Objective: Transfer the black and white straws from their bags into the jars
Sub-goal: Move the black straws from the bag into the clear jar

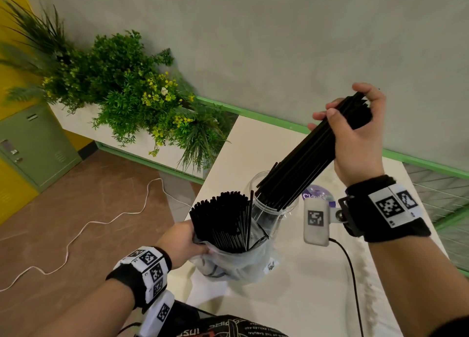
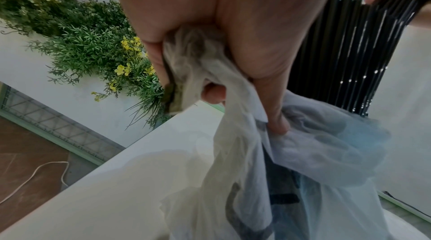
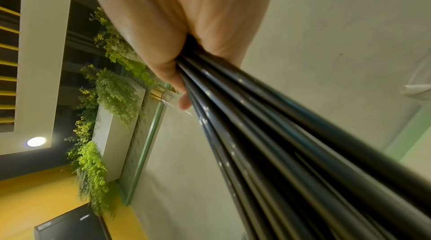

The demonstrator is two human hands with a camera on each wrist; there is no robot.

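Against a grey wall stands the white table [image 1: 304,298]. Right hand [image 1: 360,139] grips a slanted bundle of black plastic straws [image 1: 304,164], its lower ends inside the clear plastic jar [image 1: 269,210] below. Left hand [image 1: 181,240] clutches the crumpled translucent plastic bag [image 1: 236,263], more black straws [image 1: 223,220] upright just beside it.

Head view downward over table [image 1: 304,298]; wrist views close, along hands.

The right hand [image 3: 184,28] grips a bundle of black straws [image 3: 291,142] fanning toward the lens, with a planter [image 3: 111,129] along the wall behind.
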